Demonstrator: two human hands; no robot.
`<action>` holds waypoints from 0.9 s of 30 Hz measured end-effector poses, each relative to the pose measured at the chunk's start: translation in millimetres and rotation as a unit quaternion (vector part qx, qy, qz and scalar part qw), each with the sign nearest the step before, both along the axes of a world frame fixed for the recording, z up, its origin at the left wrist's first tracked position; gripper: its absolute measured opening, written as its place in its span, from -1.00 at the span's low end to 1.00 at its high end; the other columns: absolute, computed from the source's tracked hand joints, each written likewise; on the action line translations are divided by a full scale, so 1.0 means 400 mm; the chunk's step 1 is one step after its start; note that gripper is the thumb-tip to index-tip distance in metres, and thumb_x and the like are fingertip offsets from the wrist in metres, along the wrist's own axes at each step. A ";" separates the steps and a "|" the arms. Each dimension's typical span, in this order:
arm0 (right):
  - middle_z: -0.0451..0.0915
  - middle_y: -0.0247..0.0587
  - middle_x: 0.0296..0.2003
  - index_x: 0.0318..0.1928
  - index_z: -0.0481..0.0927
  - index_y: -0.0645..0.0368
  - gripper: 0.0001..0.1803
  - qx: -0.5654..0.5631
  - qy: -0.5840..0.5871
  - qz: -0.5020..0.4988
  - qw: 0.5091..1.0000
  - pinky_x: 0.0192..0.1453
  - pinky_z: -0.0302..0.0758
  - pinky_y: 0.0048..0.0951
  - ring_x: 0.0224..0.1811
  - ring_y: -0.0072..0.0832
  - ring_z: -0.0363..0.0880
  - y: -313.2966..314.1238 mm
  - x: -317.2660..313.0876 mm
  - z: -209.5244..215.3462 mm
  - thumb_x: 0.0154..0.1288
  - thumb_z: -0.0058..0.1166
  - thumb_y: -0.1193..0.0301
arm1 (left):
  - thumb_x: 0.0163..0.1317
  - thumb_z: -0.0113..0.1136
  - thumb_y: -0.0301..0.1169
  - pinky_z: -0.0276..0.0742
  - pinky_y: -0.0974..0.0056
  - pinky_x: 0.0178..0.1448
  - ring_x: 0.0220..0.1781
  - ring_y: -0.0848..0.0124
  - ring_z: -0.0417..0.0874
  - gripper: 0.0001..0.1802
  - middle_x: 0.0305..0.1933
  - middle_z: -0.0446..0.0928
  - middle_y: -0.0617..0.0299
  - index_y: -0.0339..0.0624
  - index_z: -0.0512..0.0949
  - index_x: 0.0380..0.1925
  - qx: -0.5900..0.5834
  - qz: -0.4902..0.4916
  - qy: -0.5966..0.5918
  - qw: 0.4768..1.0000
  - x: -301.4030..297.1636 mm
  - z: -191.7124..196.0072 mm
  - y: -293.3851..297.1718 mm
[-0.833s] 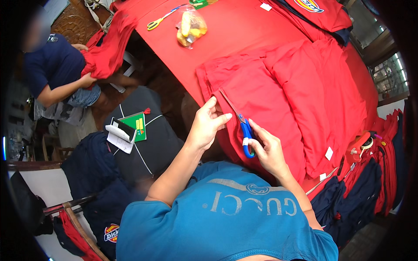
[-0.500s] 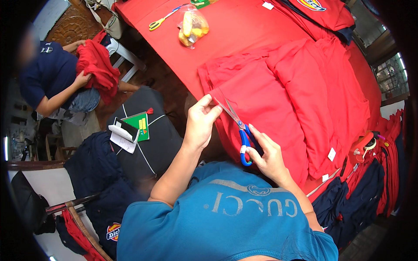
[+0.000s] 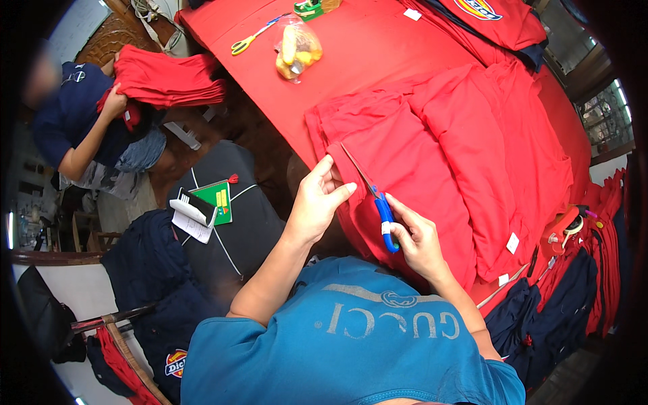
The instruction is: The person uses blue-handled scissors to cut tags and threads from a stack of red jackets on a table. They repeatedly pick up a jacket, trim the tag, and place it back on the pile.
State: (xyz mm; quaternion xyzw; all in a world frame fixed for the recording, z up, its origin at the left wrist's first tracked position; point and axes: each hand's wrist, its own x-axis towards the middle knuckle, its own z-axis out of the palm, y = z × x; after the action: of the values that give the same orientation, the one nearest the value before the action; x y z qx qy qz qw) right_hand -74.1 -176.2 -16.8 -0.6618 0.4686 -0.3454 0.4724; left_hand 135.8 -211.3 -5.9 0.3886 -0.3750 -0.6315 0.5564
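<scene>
My right hand (image 3: 417, 237) is closed round the blue handles of a pair of scissors (image 3: 383, 214). Their blades look closed together and point up and left, over the edge of a red garment (image 3: 385, 145). My left hand (image 3: 316, 206) is at that garment's left edge, beside the blades, with thumb and forefinger apart. Its other fingers are partly hidden, and whether they touch the cloth is hard to see. The garment lies in a loose, wrinkled heap on a red-covered table (image 3: 263, 81).
Yellow-handled scissors (image 3: 243, 45) and a clear bag of yellow items (image 3: 297, 50) lie at the table's far side. To the left, a dark bundle (image 3: 239, 216) tied with white cord bears a green booklet (image 3: 217, 199). Beyond it, a person (image 3: 91, 128) holds red folded cloth (image 3: 165, 77).
The scissors have closed. My left thumb and forefinger have moved apart from their pinch at the cloth edge. The other person has raised the red cloth and stretched it to the right.
</scene>
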 end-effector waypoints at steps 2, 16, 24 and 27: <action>0.61 0.02 -0.16 0.26 0.40 0.28 -0.46 -0.044 0.018 -0.005 0.999 -0.14 0.54 -0.40 -0.24 -0.33 0.63 0.003 0.001 0.000 0.25 0.16 0.53 | 0.18 0.15 -0.70 0.45 0.31 0.22 0.10 0.43 0.55 -0.42 0.11 0.51 0.08 -0.42 0.28 0.24 0.002 -0.008 -0.012 1.000 0.000 0.000 0.001; 0.63 0.04 -0.11 0.24 0.43 0.23 -0.50 0.008 0.003 0.001 1.000 -0.09 0.54 -0.45 -0.18 -0.36 0.67 0.004 -0.026 0.001 0.28 0.08 0.59 | 0.41 0.04 -0.33 0.41 0.30 0.22 0.11 0.37 0.55 -0.70 0.10 0.54 0.19 -0.22 0.47 0.06 0.059 0.065 0.163 0.983 0.001 -0.019 -0.028; 0.55 -0.08 -0.30 0.24 0.41 0.27 -0.41 -0.182 0.085 -0.017 0.979 -0.28 0.51 -0.45 -0.40 -0.40 0.57 0.014 -0.041 0.020 0.18 0.25 0.46 | 0.36 0.07 -0.53 0.51 0.36 0.12 -0.03 0.46 0.61 -0.84 -0.12 0.62 0.17 -0.35 0.59 -0.15 0.023 0.050 0.153 0.987 -0.004 -0.046 -0.026; 0.48 -0.10 -0.39 0.25 0.39 0.26 -0.37 -0.194 0.154 0.000 0.969 -0.39 0.47 -0.37 -0.48 -0.34 0.51 0.026 -0.029 0.023 0.15 0.26 0.47 | 0.34 0.09 -0.53 0.55 0.33 0.08 -0.07 0.45 0.63 -0.84 -0.13 0.62 0.18 -0.34 0.59 -0.14 0.030 0.024 0.159 0.987 0.000 -0.029 -0.017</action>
State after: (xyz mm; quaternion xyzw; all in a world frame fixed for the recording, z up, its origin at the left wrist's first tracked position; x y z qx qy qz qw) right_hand -85.7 -165.8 -7.7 -0.7860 0.4597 -0.3236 0.2573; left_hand 136.0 -218.2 -17.4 0.3086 -0.2532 -0.6825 0.6122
